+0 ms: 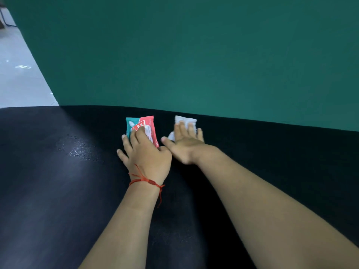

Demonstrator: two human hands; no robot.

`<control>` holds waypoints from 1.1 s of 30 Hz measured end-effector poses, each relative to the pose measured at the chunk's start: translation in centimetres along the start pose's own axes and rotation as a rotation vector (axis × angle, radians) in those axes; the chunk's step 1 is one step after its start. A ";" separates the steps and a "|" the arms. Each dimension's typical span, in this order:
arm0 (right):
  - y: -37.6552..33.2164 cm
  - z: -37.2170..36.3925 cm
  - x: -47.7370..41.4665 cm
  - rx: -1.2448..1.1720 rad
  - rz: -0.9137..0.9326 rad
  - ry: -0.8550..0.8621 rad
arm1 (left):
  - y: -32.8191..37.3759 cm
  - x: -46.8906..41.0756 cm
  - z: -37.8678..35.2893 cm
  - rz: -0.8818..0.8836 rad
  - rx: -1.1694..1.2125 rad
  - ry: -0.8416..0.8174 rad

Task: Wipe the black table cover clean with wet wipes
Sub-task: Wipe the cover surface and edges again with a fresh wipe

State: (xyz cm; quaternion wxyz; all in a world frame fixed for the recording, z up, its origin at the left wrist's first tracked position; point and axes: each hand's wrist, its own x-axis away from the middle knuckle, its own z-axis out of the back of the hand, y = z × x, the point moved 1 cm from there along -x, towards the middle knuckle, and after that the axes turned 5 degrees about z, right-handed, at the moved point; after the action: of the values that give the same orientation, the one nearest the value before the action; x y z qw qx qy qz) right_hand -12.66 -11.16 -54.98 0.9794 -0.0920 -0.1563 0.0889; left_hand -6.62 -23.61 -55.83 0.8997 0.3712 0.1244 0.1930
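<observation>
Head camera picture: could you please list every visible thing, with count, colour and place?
table cover: one, black, lower half of the view
shiny patch: one, glistening, on the cover left of the hands
wipes pack: one, teal and red, under the left fingers
wet wipe: one, white, under the right fingers, near the far edge
wall: one, green, behind the table
floor: one, pale grey, upper left
bracelet: one, red string, left wrist
left hand: one, rests on the pack
right hand: one, flat on the wipe

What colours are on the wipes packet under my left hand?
The wipes packet is teal and red with white print, clearest in the head view.
</observation>
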 end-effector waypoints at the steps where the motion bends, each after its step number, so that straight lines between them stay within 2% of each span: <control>1: -1.3 -0.3 -0.2 0.014 0.047 -0.014 | -0.2 -0.2 0.2 0.004 0.019 0.025; 5: -2.8 -1.3 1.0 0.065 0.200 -0.048 | -1.0 -1.0 1.0 0.036 0.021 0.059; 9: 0.4 -1.4 4.3 0.030 0.265 -0.031 | -1.0 -0.7 1.0 0.030 0.012 0.037; 16: 8.7 -0.5 8.4 0.014 0.087 -0.037 | -1.2 -0.7 0.8 0.021 0.023 0.039; 20: 10.8 -0.1 8.1 0.009 -0.038 -0.019 | -1.1 -0.8 0.6 0.029 0.050 0.034; 26: 5.6 0.1 3.8 0.012 -0.151 0.000 | -0.6 -0.6 1.2 0.092 0.198 0.029; 33: -4.0 -2.1 3.1 0.094 0.164 -0.073 | -0.9 -1.5 2.2 0.162 0.311 0.086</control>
State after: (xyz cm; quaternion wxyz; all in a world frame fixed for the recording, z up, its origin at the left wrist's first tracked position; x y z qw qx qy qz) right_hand -8.51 -14.70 -55.17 0.9657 -0.0549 -0.1796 0.1794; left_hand -6.94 -26.22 -54.87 0.8069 0.5060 0.1609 0.2589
